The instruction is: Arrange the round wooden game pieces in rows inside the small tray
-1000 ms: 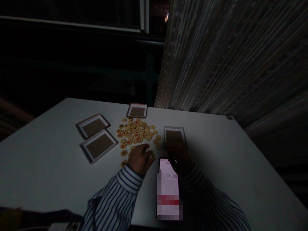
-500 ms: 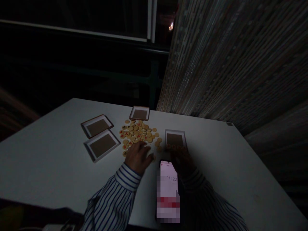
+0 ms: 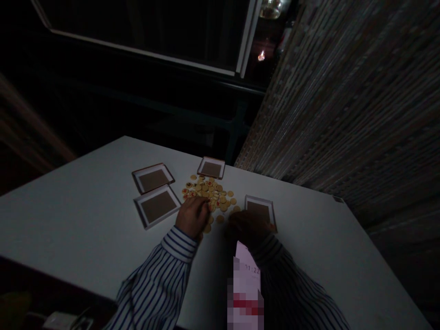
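Round wooden Chinese chess pieces [image 3: 223, 200], some with red or black characters, lie heaped in the middle of the white table [image 3: 99, 224]. Over the near left edge of this heap is my left hand [image 3: 193, 216], its fingers bent inward and closed; what is between them is hidden. In deep shadow, my right hand [image 3: 250, 228] reaches leftward to the loose pieces at the heap's near right. It covers the near part of a shallow tray [image 3: 274, 215], where a bit of a piece shows at the corner. The right fingers are too dark to read.
Two shallow trays, one [image 3: 153, 179] behind the other [image 3: 158, 206], lie left of the heap, and a third tray [image 3: 211, 167] is at the far edge. A lit phone [image 3: 245, 284] lies beside my right forearm. A string curtain [image 3: 330, 91] hangs at the right.
My right hand has moved from the right tray leftward to the loose pieces. My left hand has shifted to the heap's left side and its fingers have drawn together. The view has tilted.
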Demonstrator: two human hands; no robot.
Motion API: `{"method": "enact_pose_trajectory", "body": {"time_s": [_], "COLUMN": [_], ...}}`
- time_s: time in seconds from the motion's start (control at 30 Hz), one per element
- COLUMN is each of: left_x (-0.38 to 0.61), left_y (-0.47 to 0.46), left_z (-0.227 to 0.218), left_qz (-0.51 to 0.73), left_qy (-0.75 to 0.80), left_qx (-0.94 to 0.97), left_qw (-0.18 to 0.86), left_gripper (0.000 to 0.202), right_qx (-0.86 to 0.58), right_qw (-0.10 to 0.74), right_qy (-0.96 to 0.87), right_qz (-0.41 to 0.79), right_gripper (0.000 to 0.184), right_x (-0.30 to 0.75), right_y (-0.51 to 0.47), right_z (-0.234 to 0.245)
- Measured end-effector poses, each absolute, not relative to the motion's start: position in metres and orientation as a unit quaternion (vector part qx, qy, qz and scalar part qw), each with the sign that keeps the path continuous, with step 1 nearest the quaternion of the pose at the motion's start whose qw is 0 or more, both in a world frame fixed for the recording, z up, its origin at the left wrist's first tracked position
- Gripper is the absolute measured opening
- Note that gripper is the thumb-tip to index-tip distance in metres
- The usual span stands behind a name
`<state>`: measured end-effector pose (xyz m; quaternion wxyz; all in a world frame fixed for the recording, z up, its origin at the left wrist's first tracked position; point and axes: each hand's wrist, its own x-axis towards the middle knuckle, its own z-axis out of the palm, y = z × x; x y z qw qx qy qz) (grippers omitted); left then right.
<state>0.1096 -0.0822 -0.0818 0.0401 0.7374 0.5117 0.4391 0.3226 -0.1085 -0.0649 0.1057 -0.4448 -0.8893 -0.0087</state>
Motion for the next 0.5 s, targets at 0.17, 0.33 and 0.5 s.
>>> {"method": "enact_pose_trajectory", "body": {"time_s": [0.17,0.33,0.5], "left_x": [0.109,0.110,0.112], "left_y": [-0.083,-0.082,-0.083], "left_z": [-0.087,-0.090,-0.090], "left_qz": [0.438,0.435,0.416], "left_qy": [0.507,0.506,0.508], "left_qx": [0.741,0.744,0.753], "left_qw": [0.040,0.034,0.044], "left_gripper": [0.023,0.023,0.024], "right_qx": [-0.453,-0.472,-0.477], "right_qw": [-0.016,-0.066,-0.080], "right_qy": [-0.891,-0.879,-0.875], "right_qz": [0.010,-0.007,-0.002], "right_gripper": [0.013,0.018,0.018], "right_x": [0.297,0.282,0.279], "right_y": [-0.097,-0.092,-0.089], "right_z": [-0.049,-0.042,-0.043]}}
